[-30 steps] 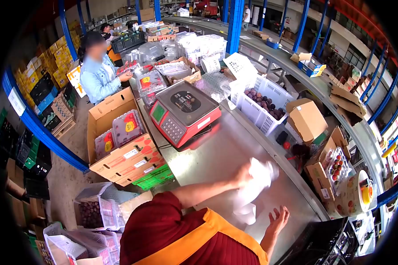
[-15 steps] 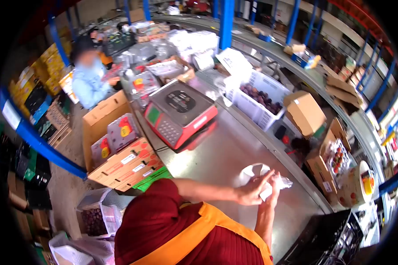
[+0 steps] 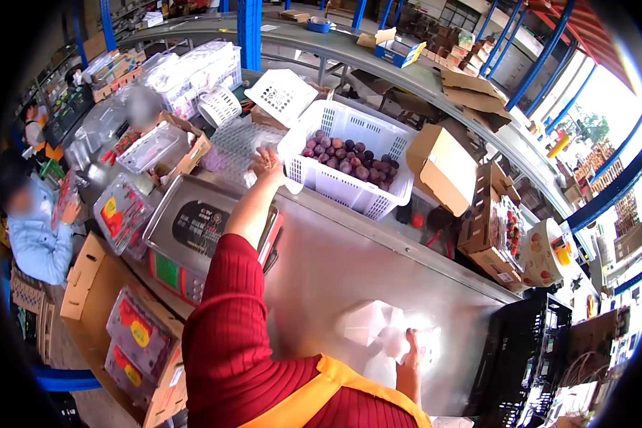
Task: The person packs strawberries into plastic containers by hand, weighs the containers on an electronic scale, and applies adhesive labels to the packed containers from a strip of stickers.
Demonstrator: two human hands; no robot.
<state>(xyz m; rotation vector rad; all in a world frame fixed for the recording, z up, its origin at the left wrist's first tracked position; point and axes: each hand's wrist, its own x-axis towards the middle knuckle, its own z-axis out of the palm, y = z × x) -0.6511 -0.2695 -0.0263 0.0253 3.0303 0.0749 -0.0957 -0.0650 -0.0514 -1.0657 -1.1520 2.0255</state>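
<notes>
My left arm stretches past the scale point(image 3: 200, 221), and my left hand point(image 3: 267, 164) is over clear plastic packaging point(image 3: 239, 146) beside the white crate point(image 3: 353, 185). Its fingers look spread, and clear plastic shows around them. Dark red plums point(image 3: 349, 160) lie inside the crate. Low on the metal table point(image 3: 321, 264), my right hand point(image 3: 411, 351) is closed at the edge of a thin white sheet point(image 3: 371, 324). Strong glare hides the sheet's exact shape and the fingertips.
At left, a cardboard box point(image 3: 85, 278) holds labelled fruit packs point(image 3: 132, 324). A co-worker in a blue jacket point(image 3: 39, 228) handles a pack there. Right of the crate are an open carton point(image 3: 442, 167) and a tape roll point(image 3: 546, 246). Black crates point(image 3: 524, 357) stand at lower right.
My left hand has left the white sheet and reached forward to the clear packaging near the crate. My right hand stays low by the sheet. The view has shifted right.
</notes>
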